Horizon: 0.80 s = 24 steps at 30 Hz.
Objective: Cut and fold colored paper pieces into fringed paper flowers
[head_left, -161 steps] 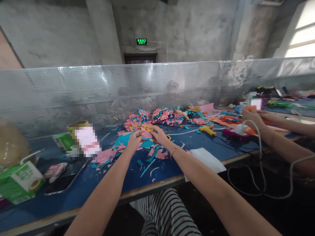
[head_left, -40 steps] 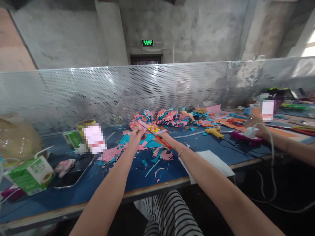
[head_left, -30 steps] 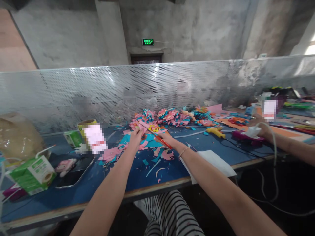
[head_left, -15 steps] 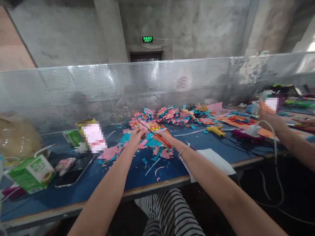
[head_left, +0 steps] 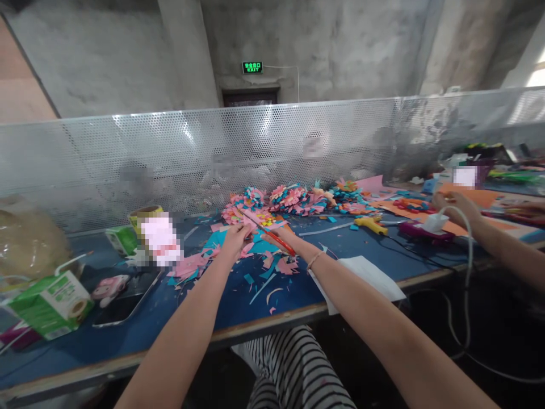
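My left hand (head_left: 238, 234) is closed on a small piece of pink paper (head_left: 252, 216) above the middle of the table. My right hand (head_left: 281, 237) grips a pair of scissors with red-orange handles (head_left: 284, 245); their blades point up and left, alongside the pink paper. Whether the blades are touching it I cannot tell. Beneath both hands lie blue paper (head_left: 261, 244) and pink paper scraps (head_left: 193, 265). Just behind the hands sit several pink and blue paper flowers (head_left: 289, 197).
On the left are a phone (head_left: 125, 304), a green drink carton (head_left: 53, 304) and a tape roll (head_left: 147, 213). To the right lie a yellow glue gun (head_left: 372, 225), a white sheet (head_left: 370, 278) and a purple power strip (head_left: 426, 232) with a cable. A co-worker's hands (head_left: 462, 204) handle orange paper beyond. A perforated metal screen (head_left: 264, 136) borders the back.
My hands keep nearly the same place, holding the pink paper and the scissors. The view has shifted slightly. At the right, the co-worker's hand has moved left and another hand has come into sight.
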### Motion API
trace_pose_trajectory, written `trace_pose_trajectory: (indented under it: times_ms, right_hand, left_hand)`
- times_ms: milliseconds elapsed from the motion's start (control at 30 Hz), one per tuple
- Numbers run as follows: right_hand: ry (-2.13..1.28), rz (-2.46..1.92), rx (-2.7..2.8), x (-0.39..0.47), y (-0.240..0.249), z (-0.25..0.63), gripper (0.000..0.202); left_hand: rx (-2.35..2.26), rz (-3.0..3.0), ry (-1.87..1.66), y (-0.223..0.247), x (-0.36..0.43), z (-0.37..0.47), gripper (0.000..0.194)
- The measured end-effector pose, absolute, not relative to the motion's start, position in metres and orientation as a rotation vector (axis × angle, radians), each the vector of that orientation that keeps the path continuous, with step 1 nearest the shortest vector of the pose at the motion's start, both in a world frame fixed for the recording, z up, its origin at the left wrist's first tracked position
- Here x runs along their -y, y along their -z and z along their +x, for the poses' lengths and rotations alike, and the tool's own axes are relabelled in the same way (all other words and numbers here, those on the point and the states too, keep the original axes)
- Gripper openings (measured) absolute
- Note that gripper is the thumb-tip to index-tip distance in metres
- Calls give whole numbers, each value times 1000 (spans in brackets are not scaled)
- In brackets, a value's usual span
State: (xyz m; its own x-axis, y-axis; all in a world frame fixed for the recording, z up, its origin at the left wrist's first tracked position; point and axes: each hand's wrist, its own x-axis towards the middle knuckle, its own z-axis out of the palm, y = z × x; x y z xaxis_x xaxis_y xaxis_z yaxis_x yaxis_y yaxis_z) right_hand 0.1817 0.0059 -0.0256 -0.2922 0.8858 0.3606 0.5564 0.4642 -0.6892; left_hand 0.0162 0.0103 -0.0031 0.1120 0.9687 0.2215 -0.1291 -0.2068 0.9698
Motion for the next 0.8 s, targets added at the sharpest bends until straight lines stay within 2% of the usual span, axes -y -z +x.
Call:
trace_pose_trajectory:
  times_ms: [100, 333, 567, 800]
  right_hand:
    - [-503, -1242, 2031, -7, 23, 183, 43]
    - [-627, -1208, 2039, -7, 24, 183, 45]
    - [-417, -1287, 2032, -9, 22, 183, 42]
    - [-179, -1619, 1965, -19, 18, 190, 39]
  left_hand:
    - [-902, 1328, -1330, 2, -10, 17, 22]
    - [-928, 1319, -1289, 0, -6, 19, 20]
    - [-914, 1325, -1297, 4, -10, 17, 20]
    - [-960, 1295, -1285, 3, -8, 17, 15]
